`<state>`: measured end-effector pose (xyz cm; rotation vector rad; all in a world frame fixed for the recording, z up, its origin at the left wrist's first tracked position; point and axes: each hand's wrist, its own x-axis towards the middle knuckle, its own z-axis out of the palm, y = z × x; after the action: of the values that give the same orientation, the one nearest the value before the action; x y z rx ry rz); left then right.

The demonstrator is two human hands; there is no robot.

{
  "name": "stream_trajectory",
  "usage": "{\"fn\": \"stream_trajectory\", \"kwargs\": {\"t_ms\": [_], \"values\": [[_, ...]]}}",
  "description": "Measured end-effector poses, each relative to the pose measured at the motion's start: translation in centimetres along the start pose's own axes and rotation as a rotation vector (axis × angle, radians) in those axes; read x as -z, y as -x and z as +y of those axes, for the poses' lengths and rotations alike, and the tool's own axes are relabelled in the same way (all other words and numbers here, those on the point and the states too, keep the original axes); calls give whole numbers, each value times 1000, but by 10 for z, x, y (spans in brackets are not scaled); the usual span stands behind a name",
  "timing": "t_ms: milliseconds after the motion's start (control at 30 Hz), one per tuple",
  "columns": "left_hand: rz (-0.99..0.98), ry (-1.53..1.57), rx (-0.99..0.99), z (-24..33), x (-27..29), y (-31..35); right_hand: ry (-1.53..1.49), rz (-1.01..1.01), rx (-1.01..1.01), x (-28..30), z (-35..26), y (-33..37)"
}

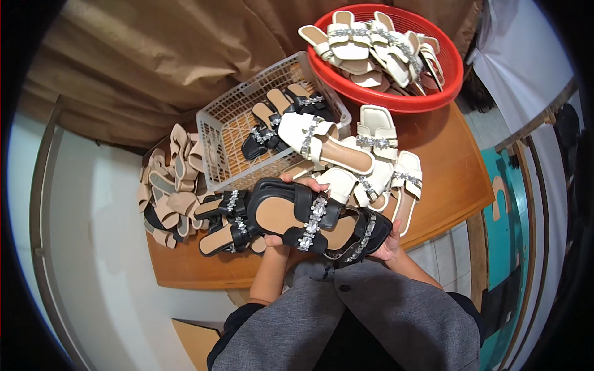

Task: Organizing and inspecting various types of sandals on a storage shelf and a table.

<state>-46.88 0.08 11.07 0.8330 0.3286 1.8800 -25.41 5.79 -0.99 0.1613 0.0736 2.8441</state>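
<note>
Both hands busy here! The left hand [273, 242] wraps one black sandal [275, 214], fingertips peeking over its far edge; the right hand [388, 246] grips the end of another black sandal [341, 234], right beside it. They're up over the near edge of the counter [458, 170], white sandals [346, 156] heaped just beyond, the plastic crate [238, 175] behind.

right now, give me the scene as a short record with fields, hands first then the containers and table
left hand: gripping black sandals with gem-trimmed straps
right hand: gripping the same sandals at their right end
grey basket: more black sandals inside
red tub: heaped with white sandals
wooden table: beige sandals at left, further white sandals beside the basket
</note>
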Motion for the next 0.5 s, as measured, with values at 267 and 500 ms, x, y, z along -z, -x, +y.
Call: {"fn": "stream_trajectory", "kwargs": {"t_ms": [267, 500], "values": [[-42, -127, 40, -8, -26, 1, -110, -57, 141, -27, 12, 24], [83, -255, 194, -18, -44, 25, 346, 311, -20, -40, 28, 81]]}}
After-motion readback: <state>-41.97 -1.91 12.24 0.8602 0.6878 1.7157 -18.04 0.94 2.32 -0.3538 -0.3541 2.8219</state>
